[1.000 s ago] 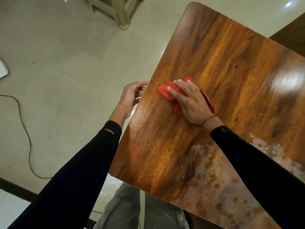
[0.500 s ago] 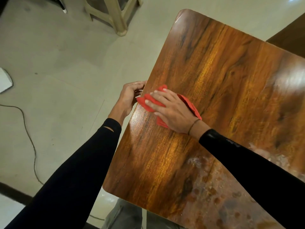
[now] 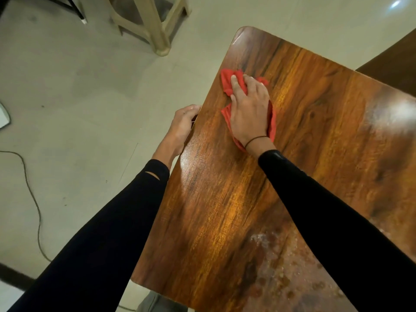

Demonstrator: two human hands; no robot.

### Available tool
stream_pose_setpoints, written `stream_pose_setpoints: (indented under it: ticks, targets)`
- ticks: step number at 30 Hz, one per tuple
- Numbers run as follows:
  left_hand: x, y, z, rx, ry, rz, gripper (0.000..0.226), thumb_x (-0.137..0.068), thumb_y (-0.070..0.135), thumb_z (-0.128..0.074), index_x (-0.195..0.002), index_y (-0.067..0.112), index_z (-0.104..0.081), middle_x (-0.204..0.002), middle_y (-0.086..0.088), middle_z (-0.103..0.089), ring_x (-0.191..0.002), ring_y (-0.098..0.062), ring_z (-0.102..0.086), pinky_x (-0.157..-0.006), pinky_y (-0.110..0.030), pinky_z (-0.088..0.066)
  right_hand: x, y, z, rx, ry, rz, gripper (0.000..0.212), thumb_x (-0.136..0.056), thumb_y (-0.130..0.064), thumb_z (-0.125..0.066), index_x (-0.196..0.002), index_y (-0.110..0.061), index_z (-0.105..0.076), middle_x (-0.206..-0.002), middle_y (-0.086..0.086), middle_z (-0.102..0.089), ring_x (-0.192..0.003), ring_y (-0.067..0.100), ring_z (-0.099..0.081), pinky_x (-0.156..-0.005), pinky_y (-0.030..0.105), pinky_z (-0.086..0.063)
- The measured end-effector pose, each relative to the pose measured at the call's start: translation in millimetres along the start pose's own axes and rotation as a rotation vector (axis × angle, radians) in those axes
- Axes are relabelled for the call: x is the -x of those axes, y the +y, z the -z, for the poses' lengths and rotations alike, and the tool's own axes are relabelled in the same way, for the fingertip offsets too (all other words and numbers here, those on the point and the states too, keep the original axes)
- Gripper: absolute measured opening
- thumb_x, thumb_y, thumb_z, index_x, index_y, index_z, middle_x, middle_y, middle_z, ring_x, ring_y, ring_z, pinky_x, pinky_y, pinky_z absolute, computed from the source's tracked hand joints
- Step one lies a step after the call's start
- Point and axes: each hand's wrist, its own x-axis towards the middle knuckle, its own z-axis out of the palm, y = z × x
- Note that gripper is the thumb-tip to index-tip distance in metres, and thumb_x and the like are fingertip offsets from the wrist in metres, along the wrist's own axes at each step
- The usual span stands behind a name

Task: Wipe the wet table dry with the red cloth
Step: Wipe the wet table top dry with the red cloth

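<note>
Fingers (image 3: pixel 234 83) pressing red cloth (image 3: pixel 227 83), table (image 3: pixel 225 210)

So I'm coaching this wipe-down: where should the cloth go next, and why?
Probably draw the right hand, pressing the red cloth flat near the far left corner, back toward the near edge. The table shows whitish wet blotches there, apart from the cloth. The left hand at the table's left edge can steady it.
</note>
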Motion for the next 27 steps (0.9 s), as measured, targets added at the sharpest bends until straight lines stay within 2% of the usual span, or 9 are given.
stream_pose_setpoints:
  ticks: [2,5,7,9,12,16,21,24,27]
  targets:
    - [0.0,0.2,-1.6,0.041,-0.026,0.010,0.030,-0.113,0.013,-0.047,-0.100,0.006,-0.073,-0.083,0.000,-0.073,-0.071,-0.011,-0.070,-0.069,-0.024,-0.056,1.2,-13.4,1.2,-0.014,-0.043,0.085,0.054,-0.111,-0.027,-0.037,-0.162,-0.013,-0.047,-0.160,0.021,-0.048,-0.151,0.040,-0.042,-0.129,0.057,-0.026]
    - [-2.9,-0.6,-0.7,0.091,-0.042,0.016,0.029,-0.111,0.008,-0.046,-0.119,-0.005,-0.072,-0.095,-0.007,-0.079,-0.079,-0.014,-0.077,-0.072,-0.023,-0.060,19.6,-12.8,5.6,-0.055,-0.136,0.364,0.052,-0.108,-0.023,-0.044,-0.159,-0.011,-0.051,-0.156,0.022,-0.053,-0.147,0.040,-0.046,-0.127,0.057,-0.029]
    - [-9.4,-2.8,4.2,0.052,-0.060,-0.009,0.029,-0.108,0.006,-0.048,-0.109,0.003,-0.077,-0.095,-0.002,-0.081,-0.083,-0.010,-0.077,-0.073,-0.019,-0.059,26.7,5.4,7.2,-0.071,-0.169,0.491,0.050,-0.109,-0.023,-0.047,-0.157,-0.012,-0.053,-0.156,0.019,-0.053,-0.147,0.038,-0.047,-0.127,0.057,-0.031]
    - [-18.7,-2.4,8.0,0.022,-0.098,-0.009,0.032,-0.110,0.011,-0.050,-0.096,0.014,-0.078,-0.092,-0.006,-0.076,-0.083,-0.018,-0.072,-0.075,-0.025,-0.056,24.5,31.4,10.0,-0.088,-0.178,0.546,0.047,-0.111,-0.023,-0.049,-0.158,-0.016,-0.053,-0.159,0.015,-0.051,-0.150,0.035,-0.044,-0.128,0.055,-0.030]
    - [-40.9,5.3,5.8,0.004,-0.119,0.021,0.038,-0.111,0.020,-0.051,-0.084,0.024,-0.078,-0.095,-0.014,-0.059,-0.084,-0.027,-0.053,-0.077,-0.037,-0.044,11.4,68.5,13.6,-0.084,-0.164,0.512,0.045,-0.114,-0.024,-0.049,-0.160,-0.021,-0.052,-0.162,0.012,-0.049,-0.151,0.034,-0.043,-0.128,0.055,-0.029]
    - [-73.1,28.3,-2.8,-0.070,-0.146,-0.016,0.026,-0.107,0.017,-0.056,-0.095,0.016,-0.079,-0.082,0.000,-0.066,-0.064,-0.010,-0.057,-0.064,-0.021,-0.049,-28.4,84.1,15.2,-0.053,-0.095,0.254,0.045,-0.116,-0.029,-0.042,-0.159,-0.019,-0.052,-0.159,0.015,-0.049,-0.148,0.036,-0.045,-0.127,0.056,-0.029]
    - [-96.0,40.1,-8.2,-0.068,-0.184,-0.006,0.027,-0.107,0.017,-0.057,-0.107,0.021,-0.083,-0.088,0.000,-0.067,-0.069,-0.010,-0.057,-0.066,-0.023,-0.051,-90.5,45.0,6.4,0.003,0.041,-0.028,0.048,-0.113,-0.027,-0.039,-0.157,-0.014,-0.054,-0.155,0.017,-0.053,-0.143,0.036,-0.048,-0.126,0.053,-0.032]
    - [-100.9,42.5,-8.3,-0.037,-0.200,0.003,0.028,-0.105,0.015,-0.058,-0.103,0.024,-0.084,-0.087,0.001,-0.067,-0.068,-0.011,-0.056,-0.067,-0.025,-0.051,-100.7,16.8,1.9,0.025,0.015,0.030,0.050,-0.110,-0.026,-0.041,-0.157,-0.013,-0.053,-0.154,0.019,-0.054,-0.142,0.038,-0.049,-0.124,0.054,-0.033]
    - [-104.1,41.5,-9.1,0.012,-0.226,0.001,0.029,-0.102,0.011,-0.058,-0.097,0.025,-0.083,-0.091,-0.006,-0.063,-0.069,-0.015,-0.052,-0.068,-0.028,-0.049,-74.6,4.5,-0.9,0.005,-0.032,0.192,0.046,-0.110,-0.019,-0.048,-0.154,-0.012,-0.056,-0.153,0.019,-0.055,-0.143,0.037,-0.049,-0.127,0.053,-0.032]
